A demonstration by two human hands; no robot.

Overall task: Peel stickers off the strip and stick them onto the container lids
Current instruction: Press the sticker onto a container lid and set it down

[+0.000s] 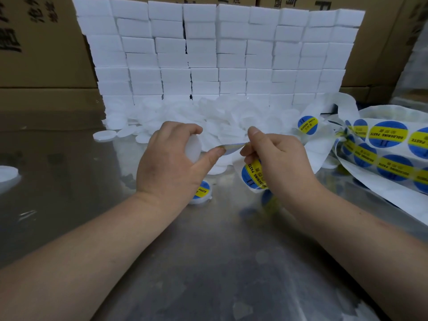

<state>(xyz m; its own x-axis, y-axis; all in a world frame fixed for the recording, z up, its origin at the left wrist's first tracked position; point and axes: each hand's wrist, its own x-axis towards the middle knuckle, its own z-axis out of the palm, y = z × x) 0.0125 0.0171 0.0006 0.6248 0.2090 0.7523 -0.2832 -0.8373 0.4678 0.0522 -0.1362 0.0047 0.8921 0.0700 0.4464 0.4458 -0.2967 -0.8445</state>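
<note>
My left hand [172,163] curls its fingers round a white round lid [193,148], and its thumb touches the edge of a blue and yellow sticker [232,148] seen edge-on. My right hand [278,159] pinches the white backing strip [253,174], which hangs below it with another round "soldering paste" sticker on it. The strip runs off to the right into a loose pile of stickers [389,154]. A lid with a sticker on it [201,192] lies on the table just under my left wrist.
A heap of bare white lids [208,117] lies behind my hands on the shiny metal table [220,262]. Behind it rises a wall of stacked white blocks [215,54], with cardboard boxes [39,42] at the back. One lid [8,173] sits at the far left.
</note>
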